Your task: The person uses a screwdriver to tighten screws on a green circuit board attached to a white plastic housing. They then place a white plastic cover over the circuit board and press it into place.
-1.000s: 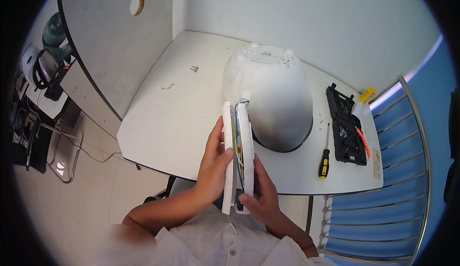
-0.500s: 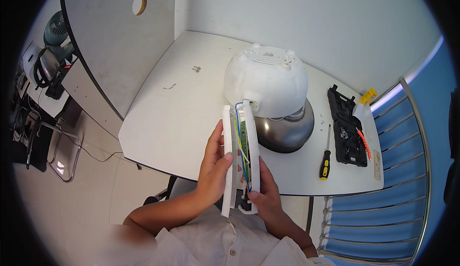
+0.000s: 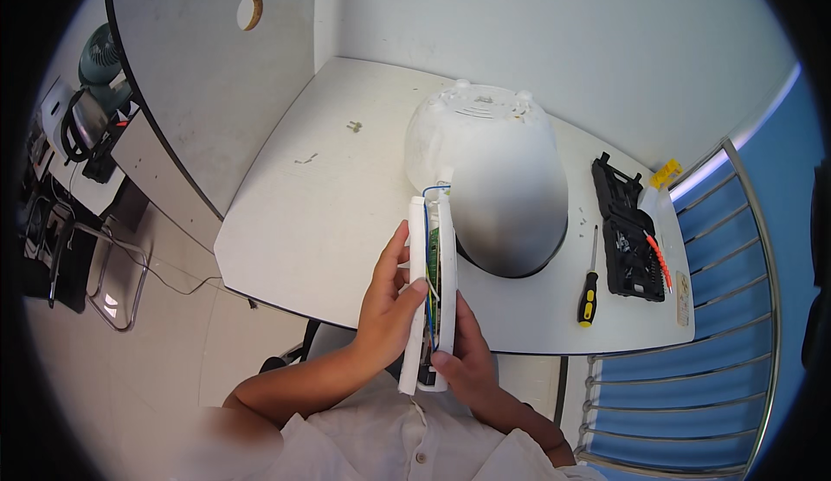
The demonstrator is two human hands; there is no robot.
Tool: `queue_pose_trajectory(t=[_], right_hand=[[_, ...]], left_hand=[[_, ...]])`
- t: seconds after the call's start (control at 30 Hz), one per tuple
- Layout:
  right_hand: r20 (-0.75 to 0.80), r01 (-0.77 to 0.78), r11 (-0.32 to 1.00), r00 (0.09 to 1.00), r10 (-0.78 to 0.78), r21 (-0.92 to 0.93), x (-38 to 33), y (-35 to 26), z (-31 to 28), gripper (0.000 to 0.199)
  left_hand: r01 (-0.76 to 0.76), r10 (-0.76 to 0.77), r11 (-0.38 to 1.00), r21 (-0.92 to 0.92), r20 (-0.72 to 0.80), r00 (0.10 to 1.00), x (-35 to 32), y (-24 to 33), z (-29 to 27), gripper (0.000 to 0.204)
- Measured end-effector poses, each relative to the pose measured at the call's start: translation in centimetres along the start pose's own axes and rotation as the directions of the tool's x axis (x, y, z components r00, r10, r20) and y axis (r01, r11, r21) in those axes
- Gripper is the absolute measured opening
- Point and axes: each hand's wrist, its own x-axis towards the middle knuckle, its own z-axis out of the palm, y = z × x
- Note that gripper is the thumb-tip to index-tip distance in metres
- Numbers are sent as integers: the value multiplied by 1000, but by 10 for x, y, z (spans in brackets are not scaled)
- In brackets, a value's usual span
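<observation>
My left hand is closed round a long, narrow white cover, thumb on its near face. Close beside it, my right hand grips the lower part of a matching white housing. Inside that housing show a green circuit board and blue and yellow-green wires. The two shells stand almost edge to edge, with a thin gap between them. A blue wire runs from their top to an upturned white appliance body, its small feet upward. A rounded, dark metallic part sits at its near side; their border is smeared.
On the table's right lie a black-and-yellow screwdriver, an open black tool case and an orange-red tool. Small screws rest at the far left. A metal railing curves past the right edge; a grey partition stands left.
My right hand has brought the housing left toward the cover, narrowing the gap between the shells. My left hand has barely moved.
</observation>
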Motion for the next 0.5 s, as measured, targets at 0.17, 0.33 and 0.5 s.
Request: queue_pose_trajectory(t=[0.17, 0.33, 0.5], right_hand=[[-24, 2, 994, 1000, -5, -105, -1, -3, 2, 86], [-51, -51, 897, 998, 32, -439, -4, -13, 4, 87], [-63, -31, 859, 998, -1, -511, -6, -10, 5, 87]], left_hand=[[-72, 69, 996, -58, -45, 997, -1, -3, -1, 62], [-61, 59, 995, -77, -23, 998, -2, 0, 0, 62], [16, -18, 980, -200, -11, 1000, -2, -5, 3, 61]])
